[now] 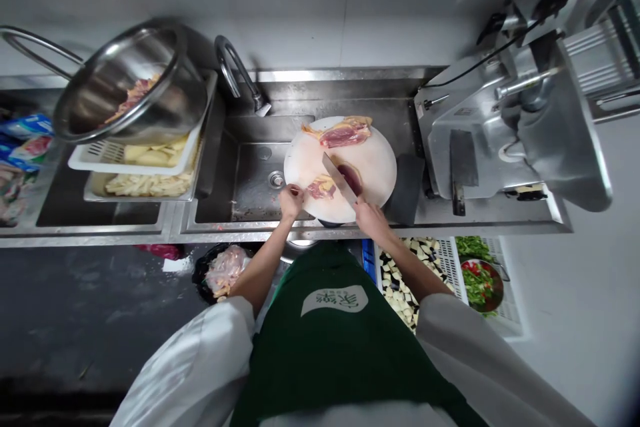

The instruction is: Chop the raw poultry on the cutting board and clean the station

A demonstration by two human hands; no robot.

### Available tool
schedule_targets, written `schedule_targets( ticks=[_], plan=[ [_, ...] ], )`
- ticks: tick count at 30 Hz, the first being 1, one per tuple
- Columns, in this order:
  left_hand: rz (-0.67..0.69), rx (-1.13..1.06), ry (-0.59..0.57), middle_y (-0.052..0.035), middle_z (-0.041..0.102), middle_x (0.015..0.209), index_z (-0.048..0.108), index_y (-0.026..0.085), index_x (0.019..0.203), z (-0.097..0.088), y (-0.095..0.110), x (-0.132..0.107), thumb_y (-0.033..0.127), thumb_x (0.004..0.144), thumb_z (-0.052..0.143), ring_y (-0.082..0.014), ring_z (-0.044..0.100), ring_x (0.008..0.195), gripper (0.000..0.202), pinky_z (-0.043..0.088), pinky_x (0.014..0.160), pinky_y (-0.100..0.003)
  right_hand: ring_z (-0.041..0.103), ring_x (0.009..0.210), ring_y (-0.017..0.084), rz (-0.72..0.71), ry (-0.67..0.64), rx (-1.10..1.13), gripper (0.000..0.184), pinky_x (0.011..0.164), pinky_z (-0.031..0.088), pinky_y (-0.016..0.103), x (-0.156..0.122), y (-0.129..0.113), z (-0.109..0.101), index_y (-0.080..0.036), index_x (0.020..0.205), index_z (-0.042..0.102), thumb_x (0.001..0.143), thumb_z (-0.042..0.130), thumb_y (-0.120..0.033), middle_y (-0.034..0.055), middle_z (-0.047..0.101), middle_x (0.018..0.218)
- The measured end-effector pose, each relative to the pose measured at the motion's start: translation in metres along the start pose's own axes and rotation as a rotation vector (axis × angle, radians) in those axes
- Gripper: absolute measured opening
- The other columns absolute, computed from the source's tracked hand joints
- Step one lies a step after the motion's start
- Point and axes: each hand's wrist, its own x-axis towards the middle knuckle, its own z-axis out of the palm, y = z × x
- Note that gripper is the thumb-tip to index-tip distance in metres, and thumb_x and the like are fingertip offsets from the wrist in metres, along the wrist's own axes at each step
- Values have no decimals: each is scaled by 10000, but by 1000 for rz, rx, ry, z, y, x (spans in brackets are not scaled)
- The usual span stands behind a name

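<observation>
My right hand (371,219) is closed round the handle of a kitchen knife (340,177), its blade slanting up and left over a round white cutting board (383,160). Dark red meat (351,177) lies beside the blade, partly covered by it. Left of the knife sits a small heap of cut meat (321,187). At the board's left edge my left hand (291,203) has its fingers curled together; what they hold, if anything, is too small to make out. A larger raw piece of poultry (346,132) with yellowish skin rests on the far part of the board.
The board spans a steel sink (255,177) with a tap (240,73). At left, a steel bowl (130,87) of meat tilts on a white basket (113,157). A cleaver (464,157) lies on a slicing machine (545,127) at right. Cut eggplant (405,280) is below.
</observation>
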Motion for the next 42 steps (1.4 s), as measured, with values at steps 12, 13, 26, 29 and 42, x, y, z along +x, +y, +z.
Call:
schedule_targets(
  ticks=[12, 13, 26, 29, 42],
  plan=[
    [659, 288, 57, -123, 692, 1148, 725, 208, 1063, 19, -6, -46, 345, 1045, 535, -270, 590, 1131, 235, 460, 1023, -436, 728, 1137, 328, -173, 88, -30, 463, 942, 512, 359, 72, -44, -8, -54, 1495, 456, 1116, 385, -311, 234, 752, 1192],
    [684, 345, -50, -129, 686, 1203, 734, 210, 1084, 26, -6, -42, 356, 1041, 552, -283, 574, 1168, 237, 455, 1026, -444, 725, 1152, 332, -158, 35, -51, 471, 955, 512, 367, 75, -41, 0, -52, 1509, 447, 1106, 413, -293, 240, 744, 1221],
    [591, 161, 256, -113, 647, 1065, 747, 212, 1017, 12, -26, -39, 340, 1006, 596, -271, 600, 1064, 199, 464, 1001, -442, 751, 1000, 342, -162, 95, -96, 365, 873, 545, 399, 14, 6, -28, -104, 1347, 584, 1101, 400, -300, 193, 764, 1037],
    [498, 117, 414, -103, 620, 987, 721, 218, 923, 1, -29, -44, 325, 1000, 585, -276, 590, 1019, 188, 462, 1003, -463, 742, 1059, 347, -190, 307, -4, 466, 910, 543, 400, 24, -26, -28, -60, 1459, 484, 1122, 318, -335, 237, 750, 1115],
    [716, 358, -140, -127, 693, 1214, 760, 208, 1095, 37, -27, -27, 309, 1036, 560, -299, 532, 1184, 231, 451, 1028, -470, 727, 1141, 289, -124, -126, -146, 310, 876, 481, 301, 28, -11, 19, -101, 1351, 520, 1112, 406, -261, 223, 744, 1211]
  ],
)
